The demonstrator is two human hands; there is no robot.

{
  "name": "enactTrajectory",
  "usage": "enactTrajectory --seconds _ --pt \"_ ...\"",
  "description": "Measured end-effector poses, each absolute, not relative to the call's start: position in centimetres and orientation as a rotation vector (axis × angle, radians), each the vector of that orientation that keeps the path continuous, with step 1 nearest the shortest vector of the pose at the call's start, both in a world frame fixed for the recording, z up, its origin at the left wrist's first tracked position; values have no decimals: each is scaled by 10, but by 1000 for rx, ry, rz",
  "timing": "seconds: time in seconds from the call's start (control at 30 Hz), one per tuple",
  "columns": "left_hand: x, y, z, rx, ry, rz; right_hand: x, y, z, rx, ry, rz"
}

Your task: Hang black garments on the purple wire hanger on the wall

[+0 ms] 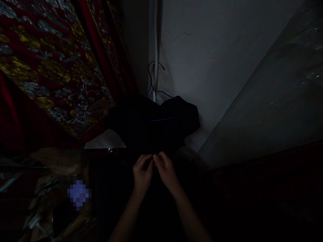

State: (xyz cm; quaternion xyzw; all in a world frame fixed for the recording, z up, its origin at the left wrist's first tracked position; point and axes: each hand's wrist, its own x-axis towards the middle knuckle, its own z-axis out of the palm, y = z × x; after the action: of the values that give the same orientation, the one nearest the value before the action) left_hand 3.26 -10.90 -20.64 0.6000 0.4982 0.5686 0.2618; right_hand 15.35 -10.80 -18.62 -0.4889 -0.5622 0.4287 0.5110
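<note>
A black garment (161, 136) hangs on a thin purple hanger (150, 75) in the middle of the view. Both hands meet at its front, low on the garment. My left hand (141, 171) is closed, thumb and fingers pinching at the dark cloth. Close beside it, my right hand (166, 169) pinches too, its fingertips almost touching those of the left. Any small part between the fingertips is too dark to make out. The hanger's hook is up by a pale vertical pipe (155, 37).
A red cloth (75, 67) with gold and silver embroidery drapes at the left. Behind the garment stands a pale wall (202, 50), with a translucent plastic sheet (272, 94) slanting at the right. Jumbled items and a blurred-out bluish patch (78, 195) lie lower left. Light is very dim.
</note>
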Motion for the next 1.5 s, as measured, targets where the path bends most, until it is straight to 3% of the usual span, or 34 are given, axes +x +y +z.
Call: enactTrajectory --seconds 0.17,0.37,0.63,0.77,0.97,1.1,1.3,1.4,1.5 --pt "27 -108 -206 1715 1174 1592 164 -102 -180 -1170 -1444 990" --pt "32 -106 -211 1725 1183 1660 173 -96 -152 -1154 -1184 1396" --pt "36 -87 -230 1828 1250 1578 173 -16 -21 -948 -1110 1194" --pt "24 -67 -205 1938 1216 1502 166 -11 8 -909 -1278 1107" --pt "10 -34 -83 2133 1091 1871 170 -26 -5 -867 -1474 968" --pt "12 -16 -27 2407 1055 1804 171 -18 -12 -825 -1537 826" --pt "8 -16 -4 2318 1071 2010 162 4 -66 -1032 -1473 646" --pt "-24 -9 -5 1745 1019 2349 156 -6 -101 -1048 -1456 820" --pt "-65 -4 -32 1129 863 2327 151 -35 -123 -945 -1408 980"
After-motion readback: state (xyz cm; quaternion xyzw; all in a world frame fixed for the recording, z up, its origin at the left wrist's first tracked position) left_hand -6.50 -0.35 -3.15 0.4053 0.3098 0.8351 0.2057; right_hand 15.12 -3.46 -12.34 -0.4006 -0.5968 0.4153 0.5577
